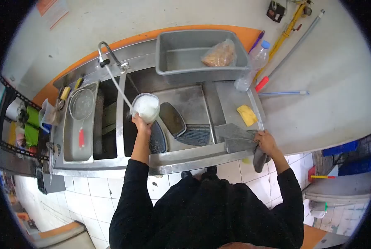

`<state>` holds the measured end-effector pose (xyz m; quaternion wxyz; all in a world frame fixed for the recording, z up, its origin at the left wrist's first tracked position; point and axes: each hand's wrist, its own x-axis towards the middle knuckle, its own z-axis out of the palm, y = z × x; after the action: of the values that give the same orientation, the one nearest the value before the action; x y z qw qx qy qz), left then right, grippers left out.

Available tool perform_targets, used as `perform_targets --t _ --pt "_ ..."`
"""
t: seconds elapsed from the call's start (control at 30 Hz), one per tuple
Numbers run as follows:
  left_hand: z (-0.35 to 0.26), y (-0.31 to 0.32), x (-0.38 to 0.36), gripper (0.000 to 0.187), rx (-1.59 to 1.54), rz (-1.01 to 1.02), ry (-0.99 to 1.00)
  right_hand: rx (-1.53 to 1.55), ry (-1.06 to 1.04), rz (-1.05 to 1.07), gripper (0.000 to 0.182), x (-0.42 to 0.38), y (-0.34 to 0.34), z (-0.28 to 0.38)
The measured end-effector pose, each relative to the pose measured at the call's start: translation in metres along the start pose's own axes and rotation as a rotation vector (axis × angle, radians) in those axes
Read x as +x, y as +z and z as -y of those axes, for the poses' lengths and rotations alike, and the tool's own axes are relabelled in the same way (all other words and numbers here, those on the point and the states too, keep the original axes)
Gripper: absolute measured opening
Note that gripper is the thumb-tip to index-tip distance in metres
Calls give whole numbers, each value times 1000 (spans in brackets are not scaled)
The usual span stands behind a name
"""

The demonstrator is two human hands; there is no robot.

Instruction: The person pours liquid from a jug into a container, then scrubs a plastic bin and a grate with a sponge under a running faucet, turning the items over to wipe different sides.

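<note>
My left hand [142, 125] grips a round, clear plastic container [146, 108] with white foam in it, held over the sink [185, 97]. A stream of water from the curved faucet [104, 61] reaches the container's left side. At the front right edge of the counter, my right hand [266, 142] is closed on a grey cloth [236, 139]. Part of the cloth lies on the metal and part hangs over the edge. Below the container, a dark tray [172, 119] and another dark tray [157, 139] rest in the sink beside a ribbed dark piece [194, 135].
Behind the sink stands a grey tub [202, 76] holding a bag of brown contents [219, 54]. To its right are a plastic bottle [258, 58] and a yellow cloth [247, 115]. On the left, a metal tray [90, 139] holds a round strainer [81, 104] and a red-handled tool [81, 137].
</note>
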<state>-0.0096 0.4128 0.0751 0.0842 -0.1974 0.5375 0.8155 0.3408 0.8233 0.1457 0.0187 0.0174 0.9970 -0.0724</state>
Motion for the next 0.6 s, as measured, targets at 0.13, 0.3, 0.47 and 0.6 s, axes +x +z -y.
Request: perform_targets --t 0.13,0.3,0.47,0.6 --pt "7 23 -31 54 54 147 -73 107 85 -26 29 -10 -10 -3" --pt "33 73 -68 53 42 384 -210 204 65 -122 23 26 -18 -2" --pt "55 154 -127 59 199 435 -304 330 116 -520 44 98 4 -6" --pt "121 190 -125 71 108 538 -408 134 245 -204 56 108 10 -2"
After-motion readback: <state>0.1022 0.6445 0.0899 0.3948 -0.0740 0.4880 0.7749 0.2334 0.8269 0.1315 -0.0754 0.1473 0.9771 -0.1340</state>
